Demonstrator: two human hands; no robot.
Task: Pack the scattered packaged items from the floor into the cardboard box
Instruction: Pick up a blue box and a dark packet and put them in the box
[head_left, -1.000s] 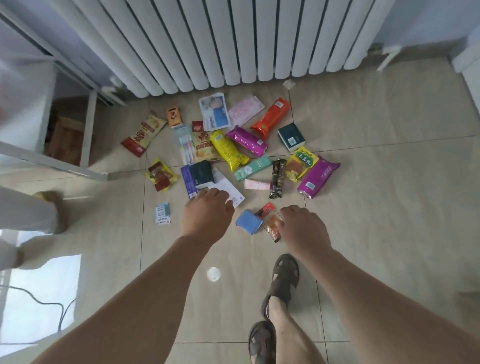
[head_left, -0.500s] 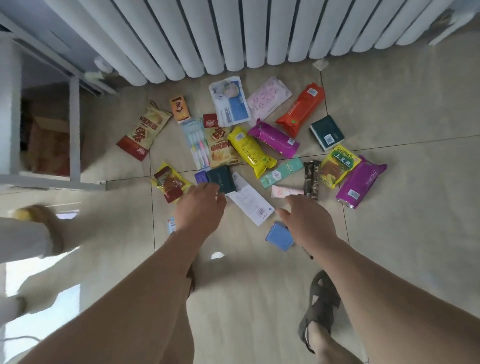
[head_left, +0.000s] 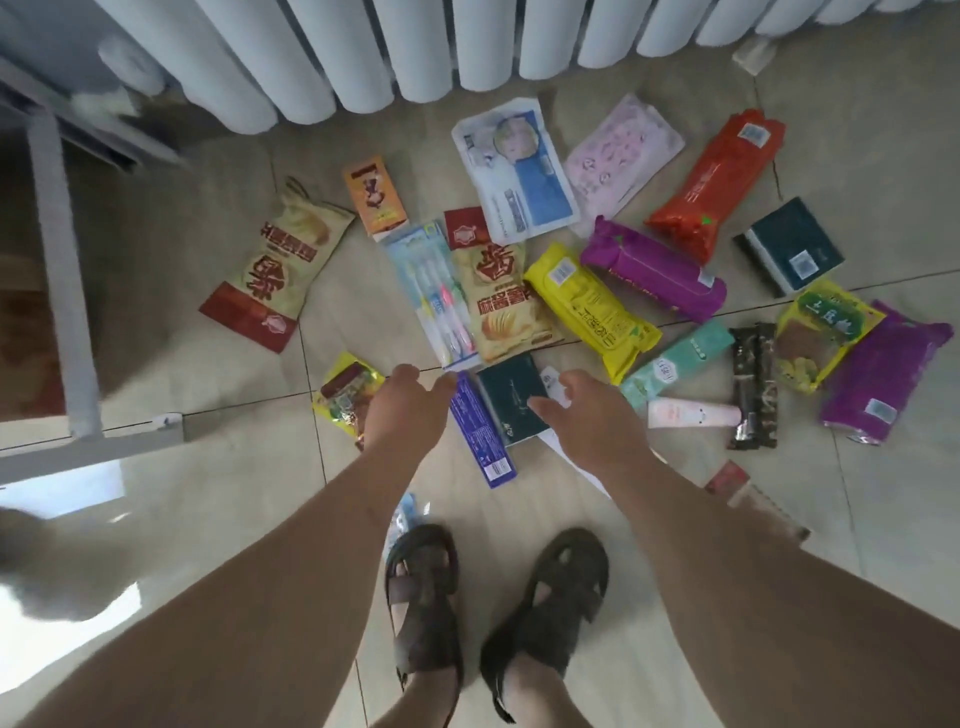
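Note:
Several packaged items lie scattered on the tiled floor below a radiator. My left hand (head_left: 408, 410) hovers open beside a long blue box (head_left: 480, 434) and partly covers a small yellow snack pack (head_left: 343, 397). My right hand (head_left: 589, 415) is open, fingers spread, just right of a dark green packet (head_left: 511, 397) and over a white paper. Beyond them lie a toothbrush pack (head_left: 436, 299), a chips bag (head_left: 501, 306), a yellow packet (head_left: 592, 312) and a purple packet (head_left: 652, 267). The cardboard box (head_left: 23, 332) is only partly seen at the far left behind a white frame.
A white radiator (head_left: 415, 47) runs along the top. A white metal frame (head_left: 67, 270) stands at the left. My two sandalled feet (head_left: 498, 597) stand close behind the pile. More packets spread to the right, including a purple one (head_left: 883, 379) and a pink tube (head_left: 693, 414).
The view has moved closer and lower over the pile. Both hands have reached forward and now flank the dark green packet. My feet have stepped up side by side.

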